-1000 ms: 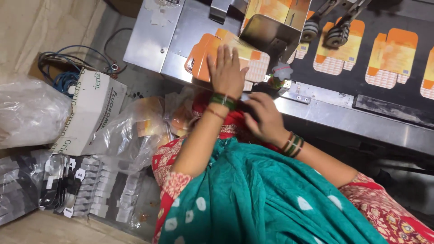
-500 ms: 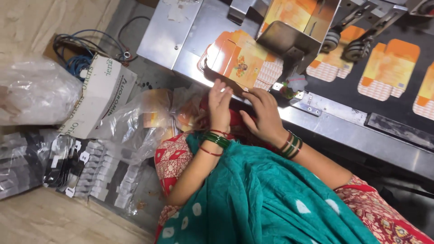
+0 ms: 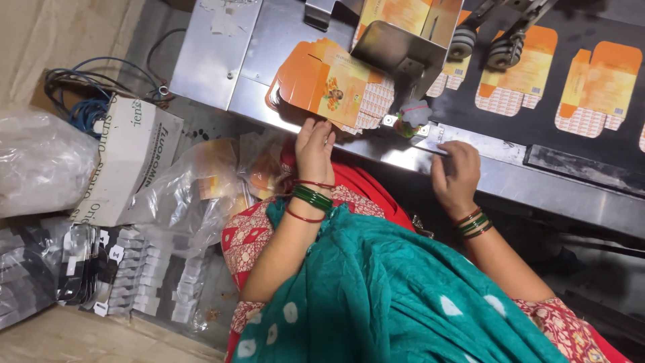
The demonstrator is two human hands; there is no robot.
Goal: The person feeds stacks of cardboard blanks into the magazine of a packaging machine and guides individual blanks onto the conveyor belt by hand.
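A fanned stack of flat orange cartons [image 3: 329, 84] lies on the steel machine top [image 3: 228, 60], partly under a metal feeder chute [image 3: 390, 50]. My left hand [image 3: 314, 144] reaches up with fingers straight, fingertips touching the stack's near edge. My right hand [image 3: 457, 171] rests with bent fingers on the steel ledge [image 3: 524, 185] to the right of the stack; its palm is hidden. More flat orange cartons [image 3: 598, 87] lie spaced out on the black belt [image 3: 557, 131] behind the ledge.
Two rollers [image 3: 504, 50] hang over the belt. On the floor to the left are a white cardboard box [image 3: 127, 161], clear plastic bags [image 3: 40, 161], blue cables [image 3: 87, 101], a bag of orange cartons [image 3: 208, 188] and bundles of black and white packs [image 3: 134, 282].
My left hand has slid down off the top of the carton stack to its near edge. My right hand has moved right along the ledge, away from the stack.
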